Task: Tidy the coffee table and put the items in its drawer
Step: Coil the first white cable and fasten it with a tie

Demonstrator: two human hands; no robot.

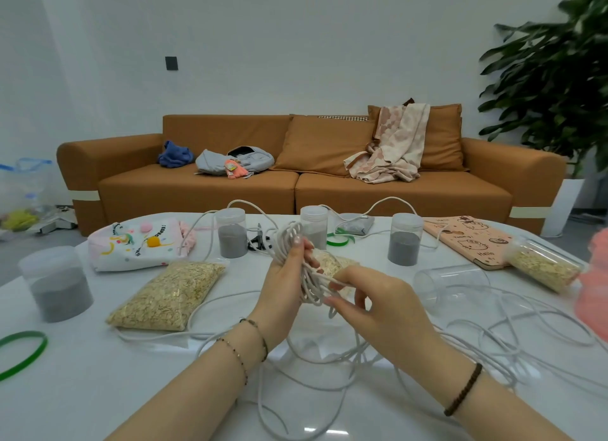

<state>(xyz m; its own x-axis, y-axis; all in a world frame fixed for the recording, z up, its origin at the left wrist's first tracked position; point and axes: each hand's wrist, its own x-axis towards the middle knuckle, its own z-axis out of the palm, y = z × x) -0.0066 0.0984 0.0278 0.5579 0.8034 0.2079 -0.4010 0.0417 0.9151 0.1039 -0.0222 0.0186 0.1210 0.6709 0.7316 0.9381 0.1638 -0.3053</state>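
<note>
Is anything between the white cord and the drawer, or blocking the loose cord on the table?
The drawer is not in view. The left hand and right hand hold the cord. Its loose part runs among the jars at the back and along the oat bag, which may snag it.

L hand (283,276) wrist is wearing 2 thin bracelets: dark cord bracelet (260,337), fine beaded chain (235,355) on its near side. R hand (378,309) wrist is wearing thick dark-brown braided band (464,389). Forearms showing bare.
</note>
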